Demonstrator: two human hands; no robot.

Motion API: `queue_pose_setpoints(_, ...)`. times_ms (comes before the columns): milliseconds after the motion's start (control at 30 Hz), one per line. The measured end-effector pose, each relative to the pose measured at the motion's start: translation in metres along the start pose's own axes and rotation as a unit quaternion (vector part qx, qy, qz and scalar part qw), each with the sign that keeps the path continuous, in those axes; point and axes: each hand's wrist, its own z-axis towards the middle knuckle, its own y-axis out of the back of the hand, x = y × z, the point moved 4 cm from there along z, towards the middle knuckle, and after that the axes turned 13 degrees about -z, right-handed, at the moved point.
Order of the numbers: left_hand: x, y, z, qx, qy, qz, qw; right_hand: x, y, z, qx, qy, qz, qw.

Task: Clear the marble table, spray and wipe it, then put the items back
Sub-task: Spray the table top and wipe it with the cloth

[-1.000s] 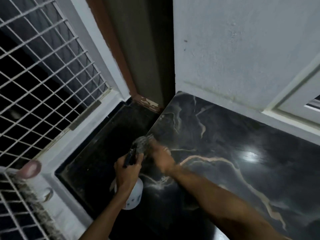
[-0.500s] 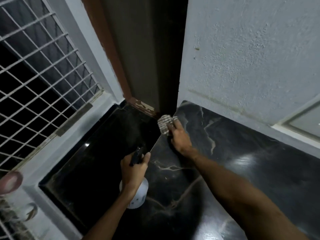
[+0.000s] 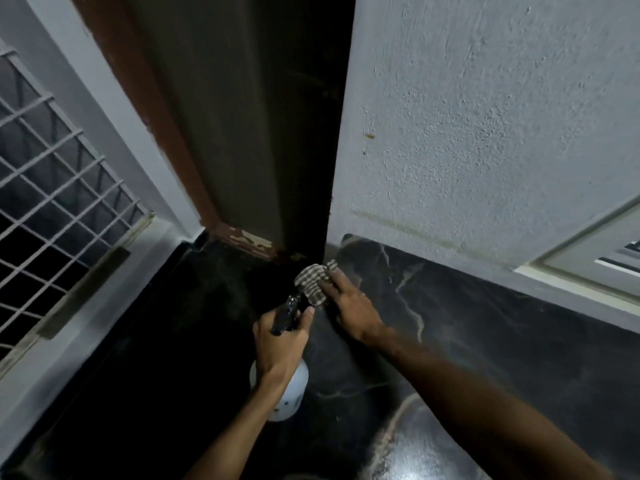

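The black marble table (image 3: 485,341) with pale veins fills the lower right, running up to the white wall. My right hand (image 3: 349,303) presses a grey striped cloth (image 3: 313,280) flat onto the table's far left corner, beside the door frame. My left hand (image 3: 280,344) is closed around the black trigger head of a white spray bottle (image 3: 289,393), held just off the table's left edge, with its nozzle close to the cloth.
A dark floor (image 3: 156,358) lies left of the table. A brown door frame (image 3: 166,133) and dark door gap rise behind the corner. A white window grille (image 3: 52,202) is at the left. A rough white wall (image 3: 485,133) and a window ledge (image 3: 588,271) border the table's back.
My right hand slid the cloth away from me along the table's left edge into the far corner. My left hand kept hold of the spray bottle, and the view tilted upward.
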Motion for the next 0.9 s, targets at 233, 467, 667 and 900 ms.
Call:
queue_pose_setpoints(233, -0.009, -0.037, 0.016, 0.044, -0.009, -0.010, 0.999, -0.058, 0.021, 0.048, -0.066, -0.230, 0.018, 0.971)
queue_pose_setpoints(467, -0.025, -0.065, 0.009, 0.074, -0.016, -0.015, 0.997, -0.161, 0.033, -0.065, -0.130, -0.397, 0.017, 0.908)
queue_pose_setpoints(667, -0.027, -0.105, -0.013, 0.118, 0.014, -0.005, 0.993, -0.101, 0.014, -0.114, -0.118, -0.253, 0.012, 0.960)
queue_pose_setpoints(900, -0.044, -0.145, -0.052, 0.144, -0.030, 0.017, 0.989, -0.189, 0.037, -0.214, -0.110, -0.453, 0.082, 0.881)
